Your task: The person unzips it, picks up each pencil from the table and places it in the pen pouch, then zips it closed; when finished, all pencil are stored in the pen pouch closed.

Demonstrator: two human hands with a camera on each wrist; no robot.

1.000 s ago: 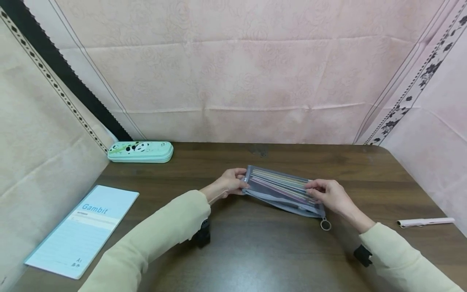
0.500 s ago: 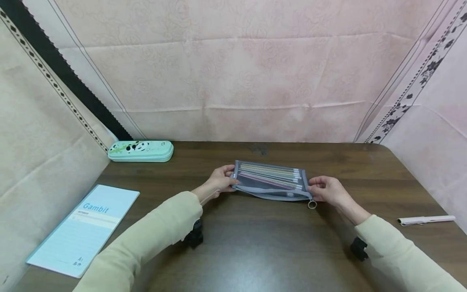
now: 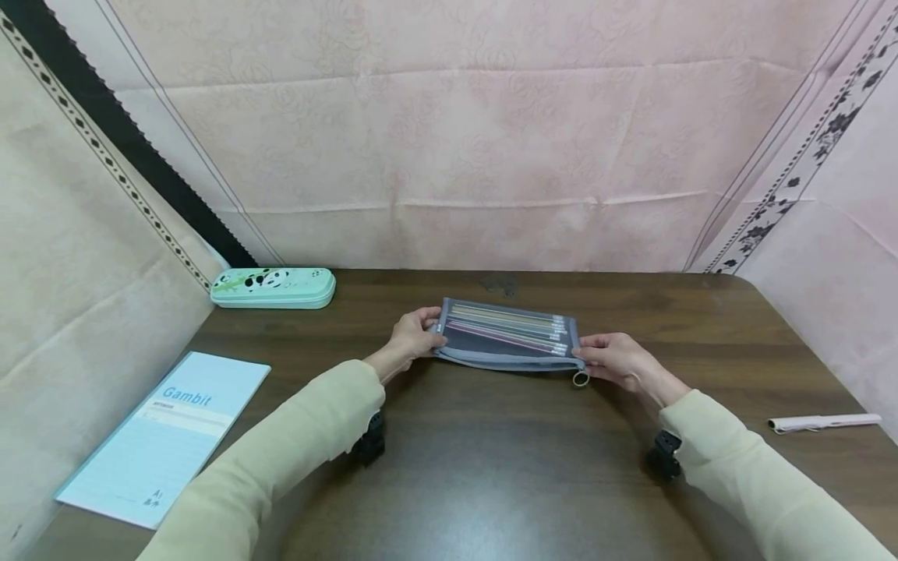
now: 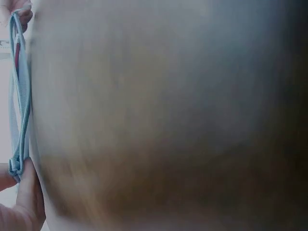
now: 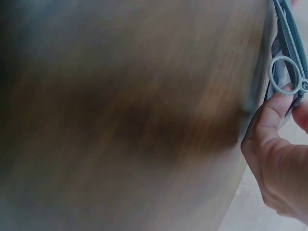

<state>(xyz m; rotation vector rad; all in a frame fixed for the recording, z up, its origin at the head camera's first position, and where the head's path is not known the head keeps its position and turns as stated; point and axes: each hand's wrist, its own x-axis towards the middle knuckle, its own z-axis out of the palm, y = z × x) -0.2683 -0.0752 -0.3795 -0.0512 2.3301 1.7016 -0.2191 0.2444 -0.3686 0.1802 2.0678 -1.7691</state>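
Note:
A see-through grey-blue zip pouch [image 3: 491,343] is held level between both hands over the far middle of the table. Several pencils [image 3: 505,323] lie side by side within it. My left hand [image 3: 409,338] pinches its left end, thumb on top. My right hand [image 3: 620,361] pinches the right near corner, close to the zip's ring pull [image 5: 271,77]. In the left wrist view, the pouch's zip edge [image 4: 13,96] shows a narrow gap with something red inside. Whether the pouch touches the table cannot be told.
A mint pencil case [image 3: 273,290] with a panda picture stands at the back left. Nearer, a light-blue notebook [image 3: 164,440] lies along the left side. One white pen [image 3: 824,422] rests at the right of the wooden table [image 3: 477,467]. Cloth walls [image 3: 449,156] enclose three sides.
The pouch has moved left and away from the body, with both hands. My right hand has shifted from the pouch's top to its right end. The other things stay put.

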